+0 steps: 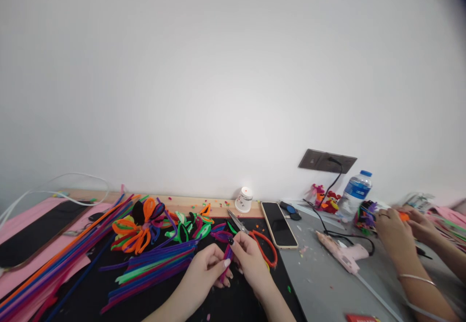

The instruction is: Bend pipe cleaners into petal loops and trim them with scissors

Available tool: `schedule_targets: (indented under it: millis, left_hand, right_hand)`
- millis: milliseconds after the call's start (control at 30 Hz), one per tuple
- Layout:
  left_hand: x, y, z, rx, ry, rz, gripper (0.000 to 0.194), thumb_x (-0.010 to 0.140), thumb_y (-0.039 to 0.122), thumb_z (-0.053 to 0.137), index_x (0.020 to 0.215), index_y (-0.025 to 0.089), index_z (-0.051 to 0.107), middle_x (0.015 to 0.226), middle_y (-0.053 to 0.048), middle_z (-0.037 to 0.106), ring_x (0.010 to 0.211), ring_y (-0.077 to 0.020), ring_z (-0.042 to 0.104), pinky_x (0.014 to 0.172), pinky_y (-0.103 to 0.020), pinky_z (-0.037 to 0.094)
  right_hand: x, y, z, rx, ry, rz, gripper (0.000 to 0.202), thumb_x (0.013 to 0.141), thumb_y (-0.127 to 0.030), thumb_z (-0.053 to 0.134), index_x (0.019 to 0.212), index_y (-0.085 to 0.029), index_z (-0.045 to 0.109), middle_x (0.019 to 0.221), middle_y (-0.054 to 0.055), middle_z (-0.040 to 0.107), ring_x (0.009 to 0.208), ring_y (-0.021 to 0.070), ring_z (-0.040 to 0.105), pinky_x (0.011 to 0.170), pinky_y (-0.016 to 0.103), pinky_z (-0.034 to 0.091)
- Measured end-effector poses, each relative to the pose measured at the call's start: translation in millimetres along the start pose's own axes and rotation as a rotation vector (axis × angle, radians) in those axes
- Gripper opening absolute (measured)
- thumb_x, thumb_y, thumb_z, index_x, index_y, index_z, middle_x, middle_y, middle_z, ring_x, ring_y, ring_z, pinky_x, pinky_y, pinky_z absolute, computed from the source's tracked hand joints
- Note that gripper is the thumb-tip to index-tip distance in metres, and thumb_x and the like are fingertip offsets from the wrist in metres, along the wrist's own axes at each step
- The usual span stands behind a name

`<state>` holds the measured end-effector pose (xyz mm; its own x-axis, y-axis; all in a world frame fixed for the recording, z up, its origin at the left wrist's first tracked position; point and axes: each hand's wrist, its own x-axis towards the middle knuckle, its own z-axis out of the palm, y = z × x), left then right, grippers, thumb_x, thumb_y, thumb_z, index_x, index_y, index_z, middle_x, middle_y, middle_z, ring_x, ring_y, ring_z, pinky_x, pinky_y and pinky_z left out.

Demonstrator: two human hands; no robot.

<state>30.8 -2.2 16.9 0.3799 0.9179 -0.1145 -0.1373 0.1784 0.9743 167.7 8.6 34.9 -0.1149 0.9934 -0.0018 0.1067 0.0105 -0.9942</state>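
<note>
L grip [206,269] & R grip [250,260] both pinch purple fuzzy pc [228,252] btwn fingertips.

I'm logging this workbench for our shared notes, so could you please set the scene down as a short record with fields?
Left hand: pinching a purple fuzzy piece
Right hand: fingers on the same piece
To the left: pile of coloured fuzzy strips; orange-looped flower shape
Beyond the hands: scissors, white cup
To the right: pale-edged phone, pink glue gun
Far right: another person's hands at an orange piece
</note>
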Motion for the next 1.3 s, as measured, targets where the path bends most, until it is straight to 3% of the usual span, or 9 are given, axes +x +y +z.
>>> schedule_targets:
  millis: [467,900,1300]
  left_hand:
    - [4.0,-5.0,-2.7,-0.001,0.016,0.008,0.024,0.074,0.037,0.057,0.067,0.018,0.044,0.059,0.001,0.063,0.048,-0.0107,0.059,0.047,-0.02,0.041]
    - [3.6,2.9,-1.3,-0.045,0.12,0.0,0.024,0.073,0.038,0.055,0.069,0.018,0.042,0.059,0.004,0.059,0.045,-0.0084,0.057,0.044,-0.018,0.04]
    - [3.3,0.2,-1.6,-0.011,0.077,-0.022,0.027,0.076,0.043,0.049,0.073,0.017,0.046,0.06,0.002,0.061,0.05,-0.0104,0.06,0.046,-0.018,0.041]
  right_hand:
    - [1.4,-2.8,0.8,0.073,-0.018,0.022,0.03,0.077,-0.043,0.053,0.062,-0.019,0.042,0.042,-0.01,0.034,0.035,0.0046,0.023,0.035,0.018,0.015]
    - [-0.5,-5.8,-0.5,0.008,-0.059,0.07,0.016,0.077,-0.032,0.053,0.073,-0.016,0.05,0.045,-0.009,0.036,0.038,0.0052,0.026,0.035,0.017,0.017]
    - [-1.3,-7.4,0.3,-0.065,-0.089,0.002,0.017,0.08,-0.03,0.052,0.071,-0.017,0.047,0.049,-0.008,0.035,0.041,0.0052,0.027,0.039,0.018,0.021]
